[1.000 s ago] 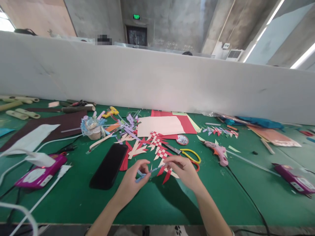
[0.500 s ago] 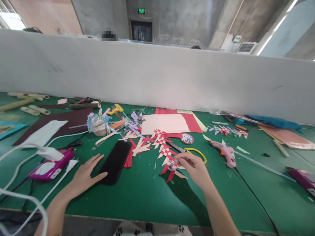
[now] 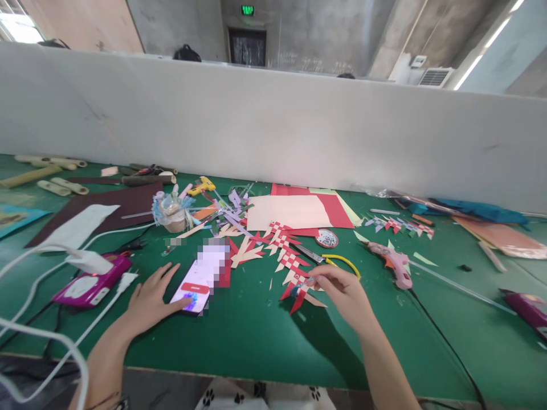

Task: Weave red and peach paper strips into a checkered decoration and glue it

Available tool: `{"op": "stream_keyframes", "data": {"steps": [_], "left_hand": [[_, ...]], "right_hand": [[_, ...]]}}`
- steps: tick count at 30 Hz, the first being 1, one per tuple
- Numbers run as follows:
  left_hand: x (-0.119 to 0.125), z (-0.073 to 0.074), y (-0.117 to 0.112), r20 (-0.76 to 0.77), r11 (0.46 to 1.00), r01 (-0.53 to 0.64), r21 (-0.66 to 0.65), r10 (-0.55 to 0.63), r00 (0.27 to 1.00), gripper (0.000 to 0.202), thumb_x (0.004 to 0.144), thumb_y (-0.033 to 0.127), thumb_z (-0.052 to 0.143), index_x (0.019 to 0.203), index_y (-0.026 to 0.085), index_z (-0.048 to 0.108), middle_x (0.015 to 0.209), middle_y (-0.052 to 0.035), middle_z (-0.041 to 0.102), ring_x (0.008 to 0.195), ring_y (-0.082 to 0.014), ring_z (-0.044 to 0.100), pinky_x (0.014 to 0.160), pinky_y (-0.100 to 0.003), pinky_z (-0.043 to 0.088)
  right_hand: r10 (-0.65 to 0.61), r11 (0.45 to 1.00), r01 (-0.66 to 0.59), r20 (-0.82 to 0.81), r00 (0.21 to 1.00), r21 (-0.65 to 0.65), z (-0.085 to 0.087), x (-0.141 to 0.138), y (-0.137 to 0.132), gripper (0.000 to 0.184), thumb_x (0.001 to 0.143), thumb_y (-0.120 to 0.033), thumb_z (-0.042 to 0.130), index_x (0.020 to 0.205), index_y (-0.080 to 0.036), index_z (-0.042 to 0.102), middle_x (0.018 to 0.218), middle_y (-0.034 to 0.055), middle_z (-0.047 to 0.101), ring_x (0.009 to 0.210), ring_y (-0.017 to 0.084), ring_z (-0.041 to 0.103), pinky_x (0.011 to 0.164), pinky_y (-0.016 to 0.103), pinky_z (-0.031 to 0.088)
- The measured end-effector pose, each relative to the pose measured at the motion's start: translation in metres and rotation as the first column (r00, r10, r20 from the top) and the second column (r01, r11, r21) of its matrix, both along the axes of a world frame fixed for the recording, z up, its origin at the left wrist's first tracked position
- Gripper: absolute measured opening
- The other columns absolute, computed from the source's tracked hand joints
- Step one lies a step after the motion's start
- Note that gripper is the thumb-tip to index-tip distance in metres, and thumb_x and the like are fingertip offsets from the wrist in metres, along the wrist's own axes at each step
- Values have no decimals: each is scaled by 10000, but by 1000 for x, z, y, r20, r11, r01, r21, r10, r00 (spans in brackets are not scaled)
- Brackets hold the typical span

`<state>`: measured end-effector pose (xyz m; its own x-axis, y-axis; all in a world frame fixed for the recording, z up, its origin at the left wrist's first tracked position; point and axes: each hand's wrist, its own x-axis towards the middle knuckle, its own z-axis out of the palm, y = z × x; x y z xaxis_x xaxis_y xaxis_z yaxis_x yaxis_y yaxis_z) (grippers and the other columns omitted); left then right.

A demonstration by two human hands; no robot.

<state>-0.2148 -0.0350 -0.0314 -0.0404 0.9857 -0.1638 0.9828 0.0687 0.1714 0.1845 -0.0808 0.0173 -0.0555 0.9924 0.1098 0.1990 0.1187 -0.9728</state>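
Note:
My left hand [image 3: 149, 299] rests on the green table with fingers spread, its thumb on the lit screen of a phone [image 3: 192, 285] that lies flat. My right hand [image 3: 342, 290] is closed in a pinch over the lower end of a woven red-and-cream paper strip [image 3: 288, 259]. Between its fingertips is a small, clear bluish thing too small to name. Just beyond that hand lie scissors [image 3: 344, 263] with yellow handles. Loose red and cream paper strips [image 3: 247, 250] are beside the woven piece.
A pink glue gun [image 3: 393, 263] with a cord lies at right. Purple power strips sit at left [image 3: 94, 285] and far right [image 3: 527, 313]. Cream paper [image 3: 288, 212], a decorated pot [image 3: 173, 219] and a yellow glue gun [image 3: 203, 186] are farther back, before a white partition [image 3: 273, 125].
The phone's screen has gone from dark to lit, with my left thumb over its lower part. My right hand stays at the woven strip's end; the view has shifted slightly.

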Motion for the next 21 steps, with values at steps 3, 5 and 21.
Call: {"op": "stream_keyframes", "data": {"steps": [3,5,21], "left_hand": [[1,3,1,37,1000,-1,21,1,999,918,629,641,468,1380,139,304,1445,-156,273,1280,-390,289,987,-545,255],[8,9,-1,124,997,1,80,-11,992,907,635,642,468,1357,110,332,1417,-175,314,1271,-374,308,994,-512,276],[224,81,-41,897,926,356,123,-257,359,302,879,443,375,1051,210,459,684,37,494,569,-104,448,529,-209,354]], "right_hand": [[10,1000,-10,-3,1000,4,2,-2,-1,202,841,-335,491,846,-198,639,742,33,656,700,141,608,686,262,497],[10,1000,-10,8,1000,1,4,-4,-2,201,836,-331,496,843,-196,646,741,36,659,688,142,610,678,263,499],[107,970,-133,133,985,205,35,-28,4,191,794,-147,465,812,-192,650,750,6,672,677,110,602,626,209,465]]}}
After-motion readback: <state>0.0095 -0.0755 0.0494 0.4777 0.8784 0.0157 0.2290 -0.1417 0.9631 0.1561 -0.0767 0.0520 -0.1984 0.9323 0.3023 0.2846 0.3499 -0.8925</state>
